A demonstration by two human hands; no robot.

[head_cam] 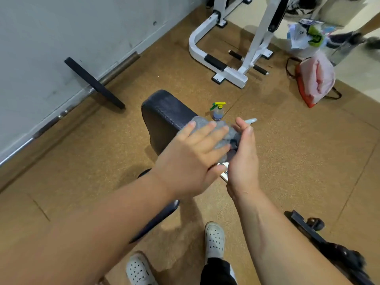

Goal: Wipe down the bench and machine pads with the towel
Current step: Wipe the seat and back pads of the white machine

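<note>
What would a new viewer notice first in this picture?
In the middle, the left hand presses flat on a grey towel over the dark bench pad, and the right hand touches the towel's right end. Just behind, a small spray bottle stands on the floor, with a white machine frame farther back.

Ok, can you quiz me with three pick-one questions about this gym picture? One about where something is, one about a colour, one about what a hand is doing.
1. Where is the spray bottle?
A) on a shelf B) on the floor C) in a hand
2. What colour is the towel?
A) red B) yellow C) grey
3. What is the left hand doing?
A) pressing flat on the towel B) making a fist C) pointing up

Answers: 1 B, it stands on the brown floor beyond the bench. 2 C, grey cloth shows around the fingers. 3 A, its fingers lie straight on it.
</note>
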